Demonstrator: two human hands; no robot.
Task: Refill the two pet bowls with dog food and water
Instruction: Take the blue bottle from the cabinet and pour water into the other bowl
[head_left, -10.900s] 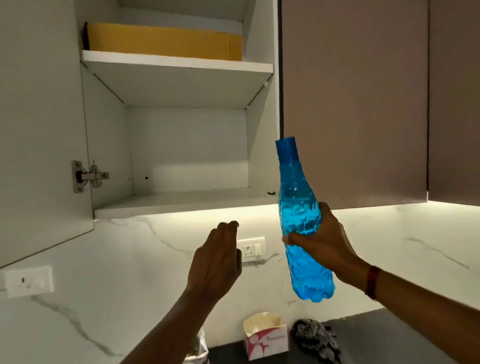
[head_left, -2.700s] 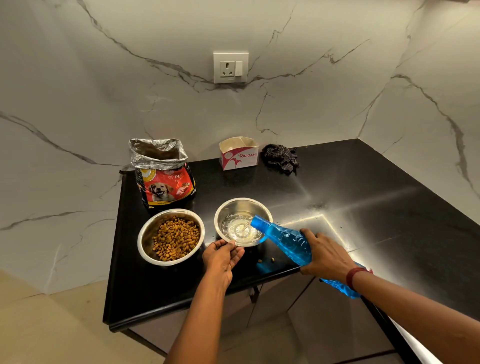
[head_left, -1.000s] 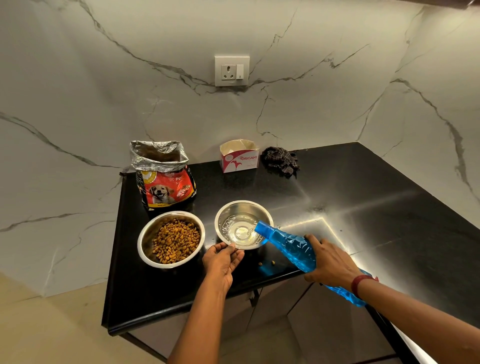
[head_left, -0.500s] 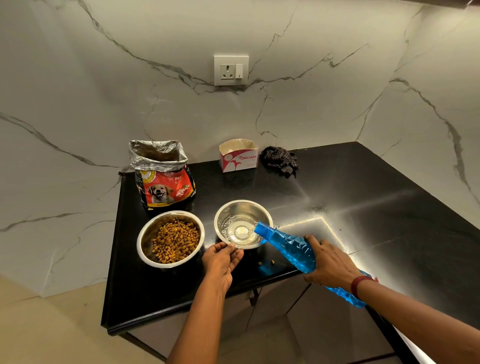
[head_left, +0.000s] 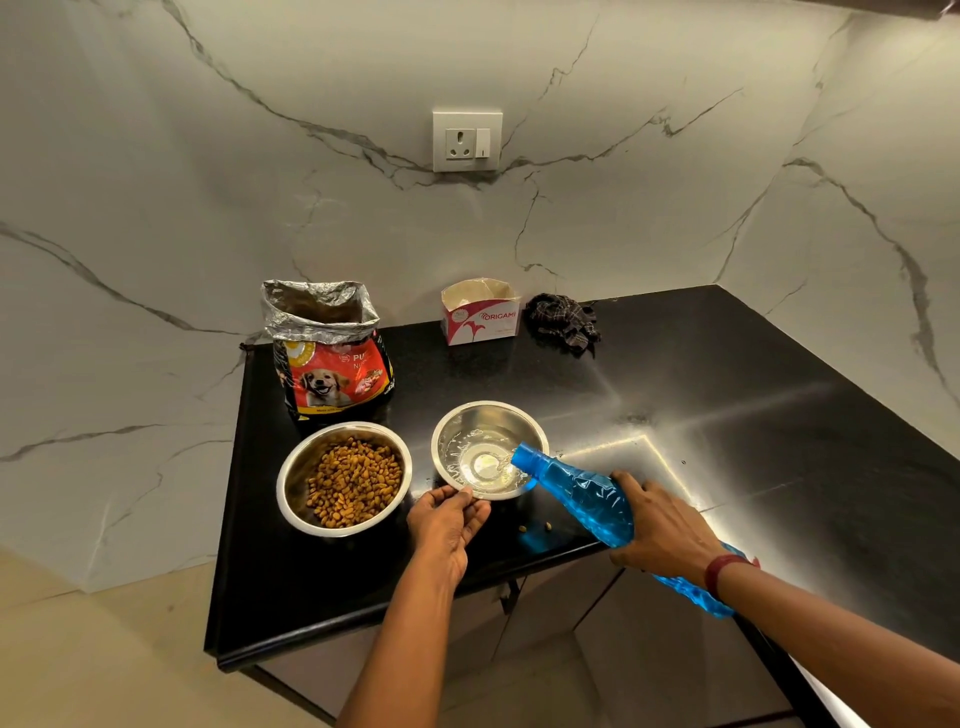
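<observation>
Two steel bowls stand side by side on the black counter. The left bowl is full of brown kibble. The right bowl holds a shallow pool of water. My right hand grips a blue plastic bottle, tilted with its mouth over the right bowl's rim, and water runs into the bowl. My left hand rests its fingertips on the near rim of the right bowl. An open dog food bag stands behind the left bowl.
A small pink and white carton and a crumpled dark cloth sit at the back by the marble wall. Two stray kibble pieces lie near the counter's front edge. A wall socket is above.
Since eleven seconds ago the bottle came down from the cupboard to the counter. Over the last second the hands and bottle have hardly moved while water keeps running into the right bowl.
</observation>
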